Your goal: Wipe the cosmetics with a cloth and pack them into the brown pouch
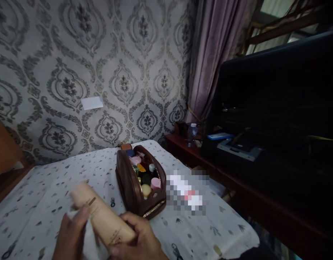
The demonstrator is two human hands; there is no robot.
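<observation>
My right hand (137,238) is wrapped round the lower end of a beige tube (101,213) that points up and to the left. A white cloth (89,238) is pinched in my left hand (71,236) and pressed against the tube's side. Just beyond the tube stands a brown leather toiletry bag (130,184), unzipped, with several small bottles and caps (147,177) showing inside.
The bag rests on a table under a white patterned cloth (47,184). A blurred-out object (186,193) lies to the bag's right. A dark wooden shelf (236,177) with a plastic bottle (192,133) and a black screen (277,97) runs along the right. Patterned wallpaper lies behind.
</observation>
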